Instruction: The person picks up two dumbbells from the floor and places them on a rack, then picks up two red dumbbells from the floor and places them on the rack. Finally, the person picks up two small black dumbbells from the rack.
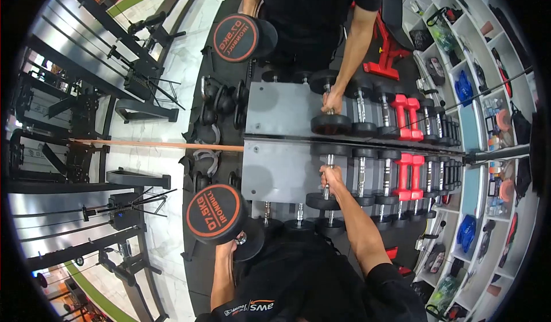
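At lower left, a black round-headed dumbbell (214, 213) marked 07.5KG IRONBULL in orange is held off the rack. My left hand (228, 248) is closed round its chrome handle, mostly hidden behind the heads. My right hand (332, 177) wraps the chrome handle of a second black dumbbell (322, 201) at the upper tier of the grey rack (275, 176). That dumbbell stands beside the bare grey panel, with another chrome-handled dumbbell (361, 173) just to its right. Both hands and both dumbbells appear again in the mirror.
Red dumbbells (403, 177) and several smaller black ones continue along the rack to the right. More dumbbells (299, 223) sit on the lower tier. A mirror runs behind the rack. Cable machines (123, 210) stand at left; white shelves (488, 247) with bags and bottles are at right.
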`<state>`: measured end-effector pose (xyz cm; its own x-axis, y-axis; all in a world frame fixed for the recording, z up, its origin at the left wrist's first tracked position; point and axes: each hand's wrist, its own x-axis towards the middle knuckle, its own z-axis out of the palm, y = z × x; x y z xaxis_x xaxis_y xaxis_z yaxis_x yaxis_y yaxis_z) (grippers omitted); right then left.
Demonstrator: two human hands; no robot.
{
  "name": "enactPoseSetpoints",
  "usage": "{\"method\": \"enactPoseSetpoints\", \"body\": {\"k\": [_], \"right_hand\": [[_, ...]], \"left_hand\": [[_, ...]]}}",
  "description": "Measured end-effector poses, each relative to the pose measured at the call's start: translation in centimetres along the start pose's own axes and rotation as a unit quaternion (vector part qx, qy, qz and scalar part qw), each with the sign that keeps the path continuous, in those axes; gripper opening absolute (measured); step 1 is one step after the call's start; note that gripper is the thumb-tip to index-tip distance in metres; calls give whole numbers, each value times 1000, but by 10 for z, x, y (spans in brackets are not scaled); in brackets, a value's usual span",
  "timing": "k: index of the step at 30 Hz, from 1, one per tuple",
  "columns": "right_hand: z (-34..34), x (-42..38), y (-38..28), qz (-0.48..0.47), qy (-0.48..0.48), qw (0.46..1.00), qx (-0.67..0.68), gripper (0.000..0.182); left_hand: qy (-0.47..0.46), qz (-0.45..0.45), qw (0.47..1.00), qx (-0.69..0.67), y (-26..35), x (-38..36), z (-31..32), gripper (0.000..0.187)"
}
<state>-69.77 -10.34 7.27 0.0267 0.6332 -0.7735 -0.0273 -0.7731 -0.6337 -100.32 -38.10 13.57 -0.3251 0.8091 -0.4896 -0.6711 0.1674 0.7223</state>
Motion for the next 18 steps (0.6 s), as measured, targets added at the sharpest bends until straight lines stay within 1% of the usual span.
{"method": "enactPoseSetpoints", "body": {"k": [1, 3, 6, 7, 10, 13, 17, 18], "right_hand": [[0, 2, -1, 0, 2, 1000, -4, 20], [2, 9, 0, 25, 11, 1000, -9, 20], [2, 10, 0, 45, 34, 998, -16, 19], [4, 8, -3, 55, 42, 997, -17, 19], [5, 12, -6, 60, 56, 996, -39, 17], [4, 15, -8, 45, 72, 994, -73, 18], [7, 7, -14, 28, 85, 989, -118, 24], [8, 5, -15, 29, 88, 988, -120, 23]], "left_hand": [[-9, -15, 1000, 16, -9, 6, -6, 10], [1, -31, 999, 12, -5, 14, 13, 6], [-14, -70, 995, 74, -1, 28, 38, 7], [6, -99, 993, 63, 6, 32, 53, 9], [1, -109, 988, 109, -10, 57, 56, 16], [-1, -129, 978, 163, -12, 77, 81, 34], [15, -194, 964, 180, -20, 108, 112, 30], [14, -204, 960, 189, -18, 114, 124, 28]]}}
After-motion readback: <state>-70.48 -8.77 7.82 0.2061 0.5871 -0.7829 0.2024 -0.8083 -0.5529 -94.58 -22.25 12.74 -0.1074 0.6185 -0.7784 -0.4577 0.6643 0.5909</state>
